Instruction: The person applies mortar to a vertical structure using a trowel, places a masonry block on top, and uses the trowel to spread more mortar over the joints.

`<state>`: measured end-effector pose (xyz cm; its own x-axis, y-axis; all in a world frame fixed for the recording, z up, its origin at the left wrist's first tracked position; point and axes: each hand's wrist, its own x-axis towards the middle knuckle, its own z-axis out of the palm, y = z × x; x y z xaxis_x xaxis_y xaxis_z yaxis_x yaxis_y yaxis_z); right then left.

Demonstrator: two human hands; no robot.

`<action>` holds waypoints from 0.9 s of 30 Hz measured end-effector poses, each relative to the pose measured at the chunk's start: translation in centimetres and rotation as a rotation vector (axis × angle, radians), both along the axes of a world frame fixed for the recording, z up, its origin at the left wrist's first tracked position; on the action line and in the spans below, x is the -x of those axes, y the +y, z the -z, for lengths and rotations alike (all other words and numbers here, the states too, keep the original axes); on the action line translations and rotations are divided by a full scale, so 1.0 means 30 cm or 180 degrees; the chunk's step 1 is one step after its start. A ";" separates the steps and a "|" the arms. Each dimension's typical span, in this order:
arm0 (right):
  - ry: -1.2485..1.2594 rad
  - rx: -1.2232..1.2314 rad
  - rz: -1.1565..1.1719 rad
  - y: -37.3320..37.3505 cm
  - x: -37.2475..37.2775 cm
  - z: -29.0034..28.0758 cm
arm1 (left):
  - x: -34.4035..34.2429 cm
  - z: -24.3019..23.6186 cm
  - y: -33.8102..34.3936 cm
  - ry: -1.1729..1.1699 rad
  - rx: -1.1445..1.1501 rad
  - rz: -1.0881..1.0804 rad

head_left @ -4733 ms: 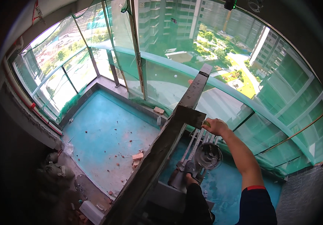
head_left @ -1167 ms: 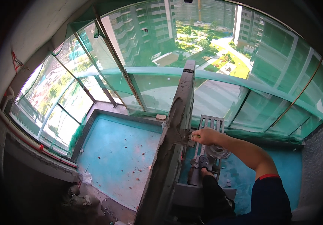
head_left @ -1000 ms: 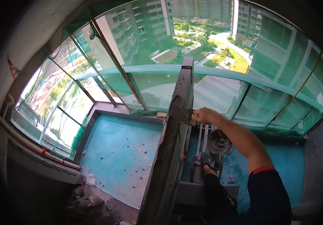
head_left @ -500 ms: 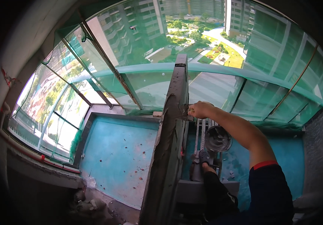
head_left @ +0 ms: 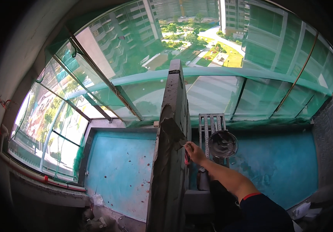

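Clamped as the right grip [head_left: 194, 152] is round the trowel [head_left: 181, 140], its blade lies leftward, at the wall [head_left: 172, 89].

Far side: we see green netting [head_left: 269, 94] along a pale rail [head_left: 220, 71], tower blocks [head_left: 116, 44] and garden [head_left: 213, 54] beyond. Left: pipe [head_left: 64, 185], blue floor [head_left: 118, 164] flecked with rubble [head_left: 105, 176]. Near right: white scraps [head_left: 301, 210].

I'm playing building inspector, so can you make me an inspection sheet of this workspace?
Surface: rough grey mortar on the narrow wall.
Job's things: bucket holding grey mix, by a slotted metal platform.
Clutter: small reddish bits on the blue floor; crumpled white plastic.
Hands: right hand grips what looks like a trowel at the wall; left hand not in view.
Cables: red wire-like coil far left; can't tell if it's a cable.
Surroundings: green netting, railing, tall buildings outside.
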<state>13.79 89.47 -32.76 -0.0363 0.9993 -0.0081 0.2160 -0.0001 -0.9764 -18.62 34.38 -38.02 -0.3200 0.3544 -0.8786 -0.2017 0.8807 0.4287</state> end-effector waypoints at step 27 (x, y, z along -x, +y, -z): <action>-0.0097 0.0935 0.0631 0.305 -0.223 0.106 | -0.045 -0.010 0.098 -0.0081 0.0202 -0.0126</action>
<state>20.47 98.61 -35.93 0.1627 0.9417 -0.2944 0.2126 -0.3248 -0.9216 -17.26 37.32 -37.71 -0.3099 0.2852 -0.9070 -0.2469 0.8971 0.3665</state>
